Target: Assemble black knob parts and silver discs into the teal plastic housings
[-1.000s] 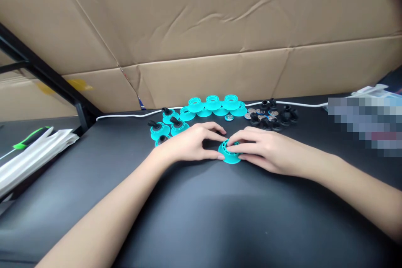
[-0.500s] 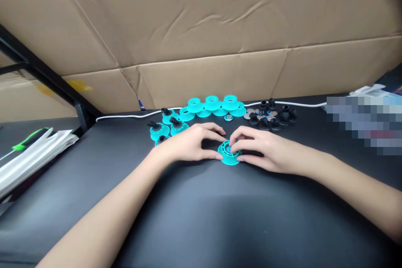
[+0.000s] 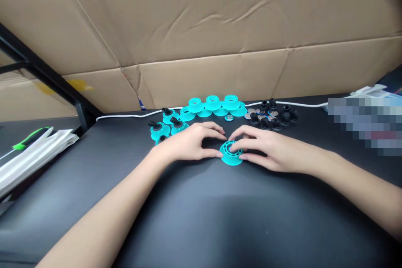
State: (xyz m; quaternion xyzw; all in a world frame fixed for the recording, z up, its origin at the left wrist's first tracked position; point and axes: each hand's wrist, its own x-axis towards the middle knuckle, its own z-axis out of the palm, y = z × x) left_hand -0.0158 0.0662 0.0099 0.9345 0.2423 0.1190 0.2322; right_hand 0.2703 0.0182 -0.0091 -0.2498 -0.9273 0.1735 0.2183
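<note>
A turquoise flared plastic ring (image 3: pixel 231 159) sits on the black table between my hands. My left hand (image 3: pixel 191 140) steadies it, thumb against its left side and fingers curved behind. My right hand (image 3: pixel 266 148) grips the opposite side with the thumb, while a fingertip reaches down into the ring's centre opening. Something blue shows faintly inside the opening, mostly covered by that finger. Beside my left wrist stand several turquoise rings with black knob-like pieces in them (image 3: pixel 160 131).
Several turquoise rings (image 3: pixel 212 104) are stacked along the back. Right of them lie round printed discs (image 3: pixel 251 114) and black plastic fittings (image 3: pixel 286 115). A white cable (image 3: pixel 132 116) runs behind, below a cardboard wall (image 3: pixel 201 21). White packets (image 3: pixel 40 157) and a green-handled tool (image 3: pixel 31 138) lie at left.
My right fingertip has pressed deeper into the ring's opening, and the blue piece there shows less. The ring has shifted very slightly right; my left hand is nearly unmoved.
</note>
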